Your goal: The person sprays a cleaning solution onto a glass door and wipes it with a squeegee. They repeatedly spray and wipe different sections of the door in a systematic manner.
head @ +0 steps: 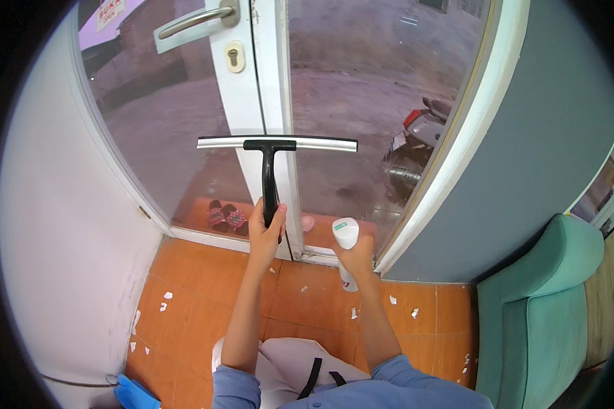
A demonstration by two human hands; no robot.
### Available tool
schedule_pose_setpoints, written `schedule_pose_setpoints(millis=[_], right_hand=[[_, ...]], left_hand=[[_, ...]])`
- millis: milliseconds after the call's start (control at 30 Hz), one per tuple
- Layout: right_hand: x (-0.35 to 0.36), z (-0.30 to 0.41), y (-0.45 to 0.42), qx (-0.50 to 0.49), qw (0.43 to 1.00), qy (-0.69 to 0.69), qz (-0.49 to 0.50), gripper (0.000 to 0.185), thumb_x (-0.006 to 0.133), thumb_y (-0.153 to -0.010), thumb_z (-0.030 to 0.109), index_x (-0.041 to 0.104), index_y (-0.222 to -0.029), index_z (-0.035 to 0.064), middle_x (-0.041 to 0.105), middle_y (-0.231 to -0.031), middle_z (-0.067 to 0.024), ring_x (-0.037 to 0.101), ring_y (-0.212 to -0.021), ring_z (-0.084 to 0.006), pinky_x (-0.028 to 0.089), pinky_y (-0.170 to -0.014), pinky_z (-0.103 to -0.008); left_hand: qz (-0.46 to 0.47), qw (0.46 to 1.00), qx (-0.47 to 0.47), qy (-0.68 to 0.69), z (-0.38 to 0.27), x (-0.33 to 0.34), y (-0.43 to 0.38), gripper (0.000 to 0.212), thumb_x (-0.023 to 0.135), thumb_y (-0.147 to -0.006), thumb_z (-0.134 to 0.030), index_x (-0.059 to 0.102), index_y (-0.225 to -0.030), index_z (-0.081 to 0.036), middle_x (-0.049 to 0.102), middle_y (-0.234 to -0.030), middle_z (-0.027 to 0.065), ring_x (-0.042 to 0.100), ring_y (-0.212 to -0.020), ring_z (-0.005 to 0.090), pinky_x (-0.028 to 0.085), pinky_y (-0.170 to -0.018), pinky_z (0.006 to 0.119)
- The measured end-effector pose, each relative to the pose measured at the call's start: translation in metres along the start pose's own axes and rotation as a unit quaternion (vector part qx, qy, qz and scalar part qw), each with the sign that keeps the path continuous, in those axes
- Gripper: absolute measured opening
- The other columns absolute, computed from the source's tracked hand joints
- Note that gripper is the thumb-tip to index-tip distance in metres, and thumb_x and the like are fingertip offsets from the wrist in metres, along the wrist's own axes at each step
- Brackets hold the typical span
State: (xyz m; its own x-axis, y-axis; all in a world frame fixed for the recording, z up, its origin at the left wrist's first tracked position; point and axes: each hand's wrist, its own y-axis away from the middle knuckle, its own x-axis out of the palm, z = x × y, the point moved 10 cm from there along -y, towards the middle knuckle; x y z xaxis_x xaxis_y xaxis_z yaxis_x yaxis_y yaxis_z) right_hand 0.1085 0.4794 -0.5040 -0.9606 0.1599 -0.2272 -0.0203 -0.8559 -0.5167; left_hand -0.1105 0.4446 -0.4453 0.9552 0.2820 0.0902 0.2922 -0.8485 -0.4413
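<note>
My left hand (264, 230) grips the black handle of a window squeegee (269, 168). Its wide silver blade points up and spans the meeting of the white door frame (276, 102) and the glass panes; whether it touches them I cannot tell. In my right hand (356, 254) is a white spray bottle (346, 232), held around its neck, with its lower body showing below my fingers. The trigger is hidden. Beyond both hands stands the glass door (169, 128) with a metal lever handle (197, 23) and a lock cylinder (233, 56). To its right is a second glass pane (348, 112).
White paper scraps (414, 313) lie scattered over the orange tile floor (307, 301). A green sofa (547, 317) stands at right beside a grey wall (522, 153). A blue dustpan-like object (134, 393) sits lower left. Outside are patterned slippers (227, 217) and a motorcycle (422, 133).
</note>
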Motion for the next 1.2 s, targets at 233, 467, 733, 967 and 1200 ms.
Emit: schedule_pose_setpoints(millis=[233, 467, 733, 967, 1200], right_hand=[[-0.058, 0.027, -0.008, -0.1, 0.969, 0.139, -0.177, 0.028, 0.07, -0.056, 0.007, 0.054, -0.079, 0.0028, 0.058, -0.077, -0.0135, 0.056, -0.072, -0.0322, 0.041, -0.069, -0.0366], [-0.088, -0.063, 0.014, 0.022, 0.976, 0.053, -0.209, 0.023, 0.07, -0.058, 0.005, 0.06, -0.078, -0.0015, 0.062, -0.071, -0.0123, 0.059, -0.066, -0.0223, 0.046, -0.064, -0.0352], [-0.1, -0.019, -0.007, 0.036, 0.965, 0.055, -0.252, 0.029, 0.067, -0.061, 0.0, 0.053, -0.086, 0.0004, 0.056, -0.079, -0.0141, 0.057, -0.074, -0.028, 0.045, -0.068, -0.0364], [-0.052, 0.016, -0.025, 0.012, 0.988, -0.006, -0.152, 0.038, 0.072, -0.069, 0.01, 0.048, -0.097, 0.0007, 0.054, -0.088, -0.0092, 0.053, -0.083, -0.0182, 0.043, -0.074, -0.0316], [-0.017, 0.035, -0.021, 0.048, 0.987, -0.136, -0.07, 0.05, 0.075, -0.075, 0.027, 0.045, -0.104, 0.0, 0.05, -0.095, -0.0091, 0.05, -0.091, -0.0181, 0.042, -0.078, -0.0324]], left_hand=[[0.001, 1.0, -0.024, 0.008, 0.02, 0.008, 0.001, 0.011, 0.055, -0.09, -0.014, 0.049, -0.087, -0.005, 0.044, -0.056, -0.0027, 0.04, -0.046, 0.0042, 0.03, -0.042, 0.019], [-0.017, 1.0, 0.011, 0.022, 0.005, 0.017, 0.004, 0.009, 0.053, -0.09, -0.011, 0.048, -0.087, -0.005, 0.044, -0.06, -0.0026, 0.041, -0.048, 0.0041, 0.03, -0.043, 0.019], [-0.053, 0.993, 0.073, 0.075, -0.001, 0.022, 0.016, 0.016, 0.055, -0.083, -0.002, 0.048, -0.097, -0.004, 0.049, -0.084, 0.005, 0.043, -0.052, 0.0061, 0.033, -0.044, 0.018], [0.132, 0.968, 0.188, -0.098, -0.01, 0.067, 0.017, 0.037, 0.078, -0.063, -0.01, 0.062, -0.097, -0.006, 0.047, -0.101, 0.0056, 0.046, -0.067, 0.0083, 0.037, -0.055, 0.021], [0.171, 0.948, 0.181, -0.199, 0.011, 0.092, 0.02, 0.061, 0.083, -0.051, -0.021, 0.058, -0.103, -0.004, 0.049, -0.106, 0.0085, 0.048, -0.073, 0.0134, 0.042, -0.055, 0.025]])
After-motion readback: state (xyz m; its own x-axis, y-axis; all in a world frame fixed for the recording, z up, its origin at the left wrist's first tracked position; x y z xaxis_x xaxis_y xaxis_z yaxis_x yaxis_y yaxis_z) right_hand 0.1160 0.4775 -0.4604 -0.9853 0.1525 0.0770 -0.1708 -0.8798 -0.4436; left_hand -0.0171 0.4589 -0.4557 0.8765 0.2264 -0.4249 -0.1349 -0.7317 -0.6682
